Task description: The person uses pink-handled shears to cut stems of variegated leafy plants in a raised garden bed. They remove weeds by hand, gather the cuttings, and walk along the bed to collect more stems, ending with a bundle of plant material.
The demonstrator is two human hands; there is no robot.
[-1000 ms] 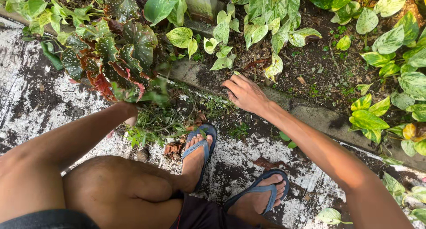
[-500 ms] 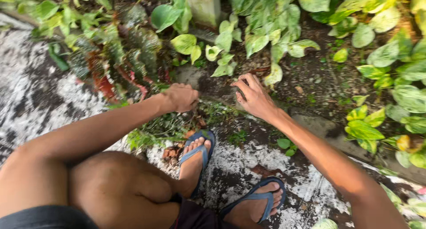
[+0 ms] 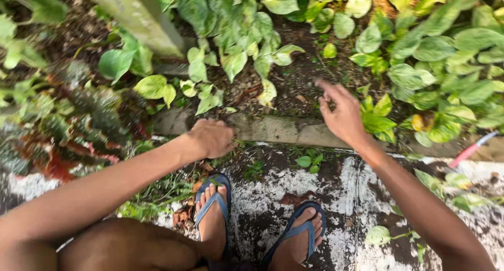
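The left hand [image 3: 211,137] is curled into a fist over the concrete curb [image 3: 273,129], its grip drawn together — whether it pinches any weed, I cannot tell. The right hand [image 3: 342,113] hovers over the soil bed [image 3: 294,87] just past the curb, fingers spread apart and holding nothing. Two blue flip-flops [image 3: 215,205] stand on the mottled pavement [image 3: 346,192] below — small weeds [image 3: 310,160] sprout between them and the curb. Variegated leafy plants [image 3: 236,34] crowd the far side.

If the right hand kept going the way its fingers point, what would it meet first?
The right hand points up and left over the stone curb. Likely first contact is the bare soil just beyond, then the pale green leaves; depth is unclear.
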